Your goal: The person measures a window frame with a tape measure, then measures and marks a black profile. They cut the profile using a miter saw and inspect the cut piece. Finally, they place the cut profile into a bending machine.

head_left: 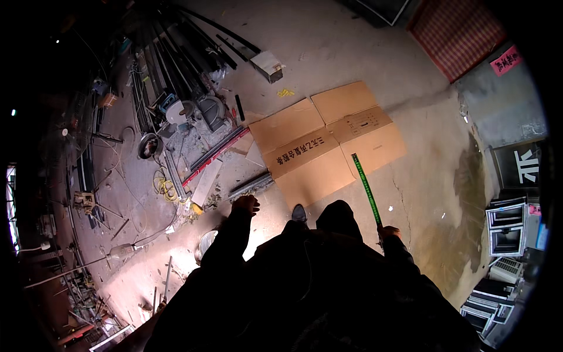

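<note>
My right hand [389, 232] is closed round the near end of a green tape measure [368, 190]. Its blade stretches forward, and the far tip lies over the edge of a flattened cardboard box [316, 183]. Whether the blade touches the cardboard I cannot tell. Off to the left, my left hand [246, 204] hangs with curled fingers, and nothing shows in it. One dark shoe [299, 213] stands at the cardboard's near edge.
Long dark metal profiles [170, 64] and a saw with a round guard [211, 110] lie at the far left. Nearer are a yellow cable coil [165, 186] and a black pan [150, 146]. Framed panels [506, 230] are stacked at the right.
</note>
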Tool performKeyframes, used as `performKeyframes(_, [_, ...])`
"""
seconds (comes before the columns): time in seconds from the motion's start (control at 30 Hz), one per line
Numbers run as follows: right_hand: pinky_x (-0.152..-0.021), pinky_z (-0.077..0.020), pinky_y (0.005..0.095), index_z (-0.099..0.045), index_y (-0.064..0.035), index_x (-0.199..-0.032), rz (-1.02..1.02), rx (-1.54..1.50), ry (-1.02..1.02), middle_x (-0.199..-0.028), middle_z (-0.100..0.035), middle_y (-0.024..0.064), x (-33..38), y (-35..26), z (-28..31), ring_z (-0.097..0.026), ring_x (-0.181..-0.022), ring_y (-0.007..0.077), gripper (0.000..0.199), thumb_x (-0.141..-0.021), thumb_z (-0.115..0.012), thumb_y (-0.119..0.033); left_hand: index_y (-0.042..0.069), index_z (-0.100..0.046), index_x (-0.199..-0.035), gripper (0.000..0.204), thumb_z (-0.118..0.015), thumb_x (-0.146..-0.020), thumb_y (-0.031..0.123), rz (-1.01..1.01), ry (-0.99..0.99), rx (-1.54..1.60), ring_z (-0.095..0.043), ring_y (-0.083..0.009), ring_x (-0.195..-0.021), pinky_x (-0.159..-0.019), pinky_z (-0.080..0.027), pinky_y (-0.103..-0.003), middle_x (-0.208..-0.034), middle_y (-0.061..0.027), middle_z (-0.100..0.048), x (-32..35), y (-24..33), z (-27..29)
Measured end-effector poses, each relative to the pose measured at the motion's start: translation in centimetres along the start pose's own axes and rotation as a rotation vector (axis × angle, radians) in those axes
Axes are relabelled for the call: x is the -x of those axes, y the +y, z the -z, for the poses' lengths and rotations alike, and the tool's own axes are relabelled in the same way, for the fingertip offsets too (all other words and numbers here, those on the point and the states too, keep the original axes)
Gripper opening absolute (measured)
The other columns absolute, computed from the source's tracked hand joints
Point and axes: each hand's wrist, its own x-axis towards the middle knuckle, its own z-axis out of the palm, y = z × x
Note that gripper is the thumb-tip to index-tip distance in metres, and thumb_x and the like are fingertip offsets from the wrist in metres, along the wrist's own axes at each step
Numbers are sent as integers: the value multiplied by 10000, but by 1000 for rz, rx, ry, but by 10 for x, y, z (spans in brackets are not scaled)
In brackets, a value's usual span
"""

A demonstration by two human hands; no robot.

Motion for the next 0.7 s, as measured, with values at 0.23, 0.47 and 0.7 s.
performKeyframes(0.23, [-558, -572, 390, -719, -94, -799, -32, -32, -237, -632, -657, 35, -156, -63, 27, -656, -537, 205, 462, -1006, -597, -489, 34, -670, -1026, 345, -519, -993, 342, -115, 41, 103, -734, -252, -800, -709, -580, -388, -980, -118, -755, -44, 174, -7])
performKeyframes(0.47, [-714, -595, 445, -778, -79, -897, 270, 505, -103, -735, -750, 93, -328, -274, 133, -762, -772, 288, 618, -967, -500, -626, 58, -677, -1024, 343, -578, -980, 384, 164, 127, 283, -700, -208, -731, -657, -551, -379, -897, -91, -738, -62, 120, -21])
performKeyframes(0.7, [-625, -547, 403, -740, -54, -806, 682, 524, 65, -608, -667, 102, -313, -593, 241, -665, -559, 244, 519, -958, -633, -539, 41, -680, -1019, 332, -555, -974, 345, 186, 190, 515, -695, -184, -720, -630, -531, -329, -900, -87, -736, -49, 172, -22])
